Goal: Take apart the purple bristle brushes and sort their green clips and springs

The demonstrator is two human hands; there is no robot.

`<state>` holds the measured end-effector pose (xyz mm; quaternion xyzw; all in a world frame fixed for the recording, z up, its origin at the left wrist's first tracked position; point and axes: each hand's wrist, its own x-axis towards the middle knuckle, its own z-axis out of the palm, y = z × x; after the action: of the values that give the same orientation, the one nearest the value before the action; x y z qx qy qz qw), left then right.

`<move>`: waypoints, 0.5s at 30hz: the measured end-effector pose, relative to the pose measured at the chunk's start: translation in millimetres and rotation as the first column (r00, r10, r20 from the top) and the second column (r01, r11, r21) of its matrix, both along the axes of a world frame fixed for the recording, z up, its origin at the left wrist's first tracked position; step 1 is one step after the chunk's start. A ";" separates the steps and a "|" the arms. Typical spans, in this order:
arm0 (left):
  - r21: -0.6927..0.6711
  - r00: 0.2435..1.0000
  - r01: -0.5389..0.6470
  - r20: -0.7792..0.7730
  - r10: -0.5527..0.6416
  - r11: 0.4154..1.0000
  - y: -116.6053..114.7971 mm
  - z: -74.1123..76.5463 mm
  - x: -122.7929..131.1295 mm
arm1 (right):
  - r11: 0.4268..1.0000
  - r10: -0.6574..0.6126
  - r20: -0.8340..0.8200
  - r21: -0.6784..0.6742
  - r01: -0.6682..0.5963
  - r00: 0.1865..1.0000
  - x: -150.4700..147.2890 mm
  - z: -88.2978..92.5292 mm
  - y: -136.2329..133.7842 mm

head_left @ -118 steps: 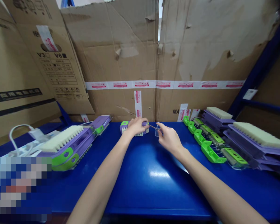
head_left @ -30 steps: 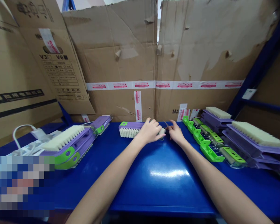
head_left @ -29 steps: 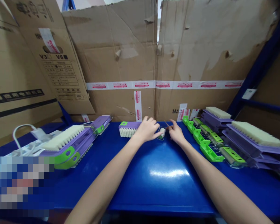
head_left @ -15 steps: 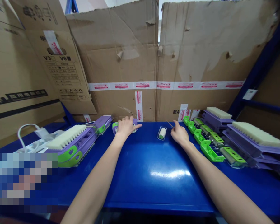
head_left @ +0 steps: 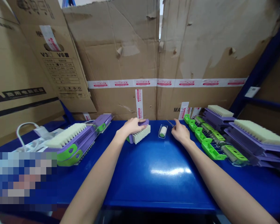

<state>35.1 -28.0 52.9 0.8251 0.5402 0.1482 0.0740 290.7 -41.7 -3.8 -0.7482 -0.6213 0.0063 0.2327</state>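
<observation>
My left hand is closed around a purple block with a ridged cream pad. The pad faces towards me, and the block's lower edge is at the blue table. Some green shows at its left end, while my fingers hide part of the top. My right hand is closed on a thin, pointed metal tool, whose tip points up and left; its exact kind is too small to tell. Between the hands sits a small clear tray holding a white cylinder with a green end.
On the left lie purple-and-green blocks with cream pads, beside a white plug and cable. To the right are bright green clips, clear-and-green cases and stacked purple blocks. Cardboard walls the back of the blue table.
My left hand has shifted right and nearer with the purple block, which is turned so its cream pad now shows. My right hand stays almost in place with the pointed tool.
</observation>
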 end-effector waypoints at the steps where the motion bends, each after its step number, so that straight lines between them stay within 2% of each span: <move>1: -0.034 1.000 0.020 0.021 -0.019 0.999 1.3 -1.0 -1.4 | 1.000 -0.003 0.005 -0.001 0.003 1.000 -0.1 0.0 -0.2; 4: -0.057 0.995 0.004 0.097 0.001 0.998 4.1 -4.9 -0.4 | 1.000 -0.007 0.014 -0.016 0.007 1.000 -0.5 0.1 -0.9; 7: 0.061 0.972 -0.139 0.198 0.125 0.988 3.4 -10.0 10.0 | 1.000 0.001 0.019 -0.032 -0.001 1.000 -0.9 0.2 -1.2; 9: 0.154 0.940 -0.254 0.270 0.207 0.955 1.2 -13.5 19.0 | 1.000 0.000 0.014 -0.020 0.000 1.000 -1.3 0.2 -1.1; 11: 0.221 0.920 -0.321 0.304 0.248 0.921 -1.3 -16.2 25.9 | 1.000 -0.007 0.005 0.016 0.007 1.000 -1.6 0.1 -0.9; 15: 0.247 0.940 -0.293 0.252 0.230 0.924 -3.1 -18.0 28.9 | 0.999 -0.022 0.012 0.047 0.021 1.000 -1.5 -0.8 -0.8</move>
<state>64.0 -31.1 34.9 0.7258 0.6081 0.3216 -0.0053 289.2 -42.6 -4.5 -0.7493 -0.6145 -0.0154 0.2465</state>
